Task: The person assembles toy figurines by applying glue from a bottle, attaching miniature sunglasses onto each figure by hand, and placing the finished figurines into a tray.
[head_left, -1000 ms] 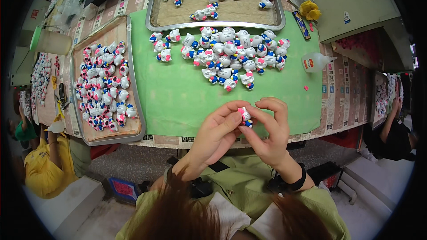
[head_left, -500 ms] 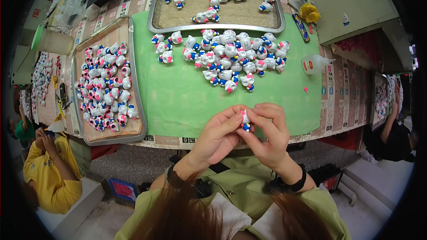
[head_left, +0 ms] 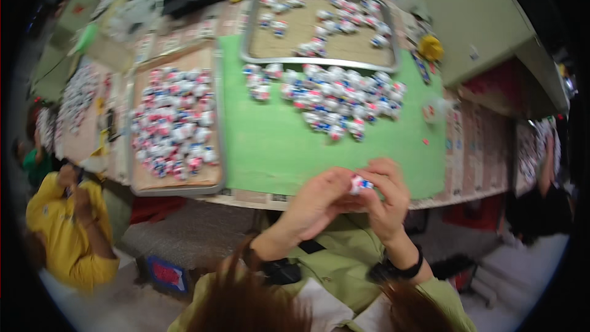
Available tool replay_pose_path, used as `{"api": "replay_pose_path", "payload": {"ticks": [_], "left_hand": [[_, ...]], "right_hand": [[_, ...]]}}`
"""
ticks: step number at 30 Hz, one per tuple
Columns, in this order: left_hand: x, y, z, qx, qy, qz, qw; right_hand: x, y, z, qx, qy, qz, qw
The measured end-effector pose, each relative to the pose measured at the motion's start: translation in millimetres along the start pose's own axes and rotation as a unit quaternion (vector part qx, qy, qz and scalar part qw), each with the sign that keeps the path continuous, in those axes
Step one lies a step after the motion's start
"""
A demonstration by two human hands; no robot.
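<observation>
Small plastic-looking figurine, white, pink and blue point(head_left: 360, 185): one, in hand, completion undetermined.
Pinched by fingertips of left hand point(head_left: 316, 200) and right hand point(head_left: 387, 201), over flat green mat point(head_left: 258, 144). Remainder: loose figurine heap point(head_left: 344, 99) on mat; sparse silver-rimmed metal far tray point(head_left: 276, 48); crowded silver-rimmed left tray point(head_left: 220, 123). Finished lots indistinguishable.

From the left hand point(head_left: 317, 201) the mat point(head_left: 261, 147) gives free passage toward ten o'clock, up to the tray point(head_left: 178, 191); figures point(head_left: 347, 99) block twelve; a bottle point(head_left: 431, 112) obstructs two.
</observation>
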State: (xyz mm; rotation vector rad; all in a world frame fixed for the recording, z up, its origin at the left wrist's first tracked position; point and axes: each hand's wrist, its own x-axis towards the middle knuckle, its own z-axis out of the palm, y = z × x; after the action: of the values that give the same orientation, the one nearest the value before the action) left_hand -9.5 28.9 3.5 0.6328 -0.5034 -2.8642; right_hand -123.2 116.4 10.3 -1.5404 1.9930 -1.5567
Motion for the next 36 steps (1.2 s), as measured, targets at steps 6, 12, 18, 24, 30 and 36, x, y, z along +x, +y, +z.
{"api": "replay_pose_path", "payload": {"ticks": [6,12,18,24,30,36], "left_hand": [[-28,28,-23,0.38,0.205,0.297,0.852],[-59,123,-80,0.669,0.415,0.463,0.407],[-55,86,-52,0.622,0.323,0.473,0.533],[1,4,-8,0.673,0.154,0.396,0.606],[33,-38,21,0.744,0.059,0.408,0.526],[28,-35,-10,0.758,0.077,0.387,0.519]], "right_hand": [[-16,-23,0,-0.039,0.014,0.046,0.998],[-34,-23,-12,-0.047,-0.013,0.062,0.997],[-44,1,-61,-0.045,0.041,0.107,0.992],[-2,53,-172,-0.189,0.137,0.094,0.968],[78,162,-243,-0.394,0.125,0.238,0.879],[160,262,-209,-0.401,0.166,0.373,0.82]]}}
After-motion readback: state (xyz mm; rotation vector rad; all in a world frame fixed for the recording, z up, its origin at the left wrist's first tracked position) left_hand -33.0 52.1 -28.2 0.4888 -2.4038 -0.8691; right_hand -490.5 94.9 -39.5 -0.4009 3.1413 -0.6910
